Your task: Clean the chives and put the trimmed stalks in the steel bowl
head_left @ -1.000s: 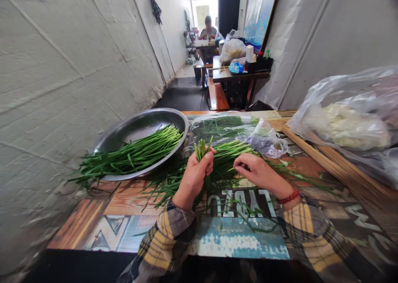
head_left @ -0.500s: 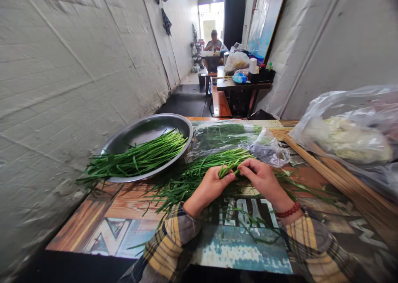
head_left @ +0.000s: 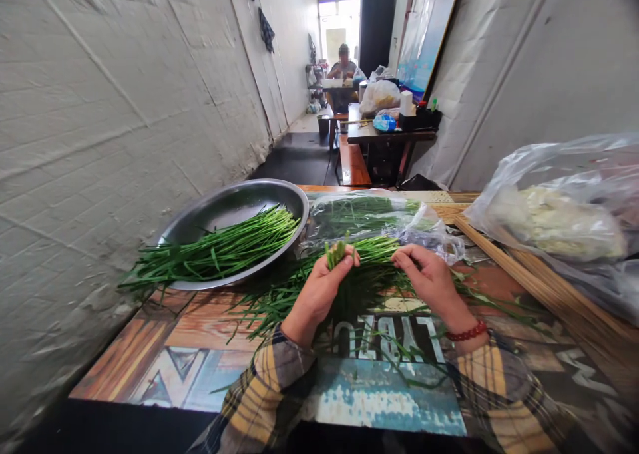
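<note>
My left hand point(head_left: 317, 291) is closed around a small bunch of garlic chives point(head_left: 336, 254), with the pale cut ends sticking up above the thumb. To its right, my right hand point(head_left: 430, 282) has thumb and fingertips pinched together; whatever they hold is too small to make out. A loose pile of garlic chives point(head_left: 284, 293) lies on the table behind and below the hands. More garlic chives point(head_left: 234, 247) rest in a wide metal basin point(head_left: 200, 222) at the left, their leaf tips hanging over its rim.
A clear plastic bag of chives point(head_left: 359, 209) lies behind the pile. Wooden sticks point(head_left: 529, 277) and a large plastic bag with pale contents point(head_left: 564, 221) sit at the right. Stray leaves litter the patterned tabletop point(head_left: 384, 401). Farther back, a person point(head_left: 342, 68) sits at another table.
My hands have moved apart. The left hand has shifted left and tipped the bunch upright, while the right hand has come away from the stalk ends.
</note>
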`<action>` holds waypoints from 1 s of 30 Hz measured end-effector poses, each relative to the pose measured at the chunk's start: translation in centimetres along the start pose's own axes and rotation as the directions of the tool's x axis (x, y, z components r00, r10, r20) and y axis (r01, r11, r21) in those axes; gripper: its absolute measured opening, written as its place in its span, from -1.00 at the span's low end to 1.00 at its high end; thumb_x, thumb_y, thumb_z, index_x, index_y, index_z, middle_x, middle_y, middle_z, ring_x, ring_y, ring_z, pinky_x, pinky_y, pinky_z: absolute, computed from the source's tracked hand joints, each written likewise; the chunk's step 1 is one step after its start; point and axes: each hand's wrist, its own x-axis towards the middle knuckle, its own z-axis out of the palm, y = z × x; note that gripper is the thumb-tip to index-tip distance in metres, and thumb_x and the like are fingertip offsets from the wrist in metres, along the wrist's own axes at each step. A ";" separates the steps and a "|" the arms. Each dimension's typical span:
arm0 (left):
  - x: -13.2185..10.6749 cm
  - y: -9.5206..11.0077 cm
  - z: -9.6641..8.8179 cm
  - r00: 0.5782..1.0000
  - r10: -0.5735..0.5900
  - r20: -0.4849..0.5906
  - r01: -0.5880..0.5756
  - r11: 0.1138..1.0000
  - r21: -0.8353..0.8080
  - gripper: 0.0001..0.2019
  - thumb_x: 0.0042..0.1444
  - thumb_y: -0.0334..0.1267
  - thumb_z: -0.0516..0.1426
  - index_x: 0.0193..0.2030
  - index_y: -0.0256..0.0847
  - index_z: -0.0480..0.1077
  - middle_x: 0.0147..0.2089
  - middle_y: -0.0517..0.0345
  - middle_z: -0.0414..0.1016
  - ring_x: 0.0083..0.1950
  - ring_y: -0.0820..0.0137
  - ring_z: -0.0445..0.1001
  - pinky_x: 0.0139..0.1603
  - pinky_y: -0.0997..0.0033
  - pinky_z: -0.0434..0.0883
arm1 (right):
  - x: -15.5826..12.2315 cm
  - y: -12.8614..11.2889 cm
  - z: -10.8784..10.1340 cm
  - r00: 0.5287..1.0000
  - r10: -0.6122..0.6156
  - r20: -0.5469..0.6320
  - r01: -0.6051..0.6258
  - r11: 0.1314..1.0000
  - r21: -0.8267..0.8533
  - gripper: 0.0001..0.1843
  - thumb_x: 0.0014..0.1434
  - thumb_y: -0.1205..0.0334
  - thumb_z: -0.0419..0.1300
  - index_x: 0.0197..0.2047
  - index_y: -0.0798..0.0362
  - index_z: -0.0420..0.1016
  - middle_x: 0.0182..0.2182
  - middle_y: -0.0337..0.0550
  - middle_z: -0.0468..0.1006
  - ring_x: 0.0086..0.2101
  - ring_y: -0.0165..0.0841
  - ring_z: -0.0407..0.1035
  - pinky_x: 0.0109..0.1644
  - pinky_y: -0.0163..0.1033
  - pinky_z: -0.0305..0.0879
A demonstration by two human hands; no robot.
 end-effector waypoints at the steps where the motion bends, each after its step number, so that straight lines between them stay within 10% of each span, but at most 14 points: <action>1: 0.0 0.5 -0.2 0.999 0.033 0.000 -0.033 0.996 -0.082 -0.77 0.09 -0.12 0.21 -0.39 -0.26 0.40 -0.29 0.12 0.40 -0.24 0.42 0.35 -0.18 0.46 0.31 | 0.0 -0.1 -0.1 0.998 -0.034 0.062 0.037 0.998 -0.047 -0.70 0.28 0.05 0.06 -0.37 0.01 0.48 -0.42 -0.18 0.54 -0.35 -0.30 0.42 -0.23 -0.22 0.29; 7: -0.3 2.5 -1.5 1.000 0.000 0.031 0.012 0.923 -0.384 -0.74 0.10 -0.06 0.22 -0.35 -0.19 0.30 -0.57 0.38 0.00 -0.63 0.62 -0.07 -0.65 0.62 0.02 | -0.1 0.9 0.1 0.928 -0.179 0.326 0.297 0.885 -0.359 -0.82 0.28 0.25 0.08 -0.23 0.02 0.53 -0.28 -0.07 0.55 -0.21 -0.24 0.39 -0.10 -0.14 0.27; 13: -0.1 0.9 -1.2 0.994 -0.105 -0.031 0.107 0.992 0.071 -0.68 0.07 -0.01 0.22 -0.34 -0.27 0.39 -0.62 0.39 0.02 -0.61 0.61 -0.04 -0.62 0.58 -0.06 | -0.1 2.0 0.4 0.921 -0.190 0.340 0.349 0.791 -0.502 -0.87 0.23 0.32 0.14 -0.21 0.01 0.52 -0.21 -0.04 0.51 -0.17 -0.21 0.33 -0.08 -0.11 0.25; 22: 0.7 -2.3 -0.7 0.997 0.069 -0.041 -0.039 0.860 0.508 -0.67 0.17 -0.06 0.09 -0.34 -0.29 0.52 -0.33 0.10 0.52 -0.25 0.34 0.41 -0.17 0.40 0.30 | 0.1 1.2 0.8 0.950 -0.232 0.210 0.268 0.949 -0.164 -0.80 0.30 0.20 0.07 -0.31 0.00 0.47 -0.33 -0.15 0.53 -0.27 -0.30 0.40 -0.16 -0.20 0.31; 30: 0.3 -2.3 -0.1 0.993 -0.055 0.107 0.014 0.937 0.350 -0.71 0.07 -0.08 0.19 -0.36 -0.33 0.47 -0.41 0.17 0.42 -0.34 0.41 0.30 -0.28 0.45 0.26 | -0.2 -0.6 0.9 0.983 -0.180 0.039 0.181 0.982 -0.048 -0.72 0.30 0.12 0.06 -0.41 0.02 0.39 -0.44 -0.20 0.46 -0.36 -0.34 0.35 -0.23 -0.24 0.24</action>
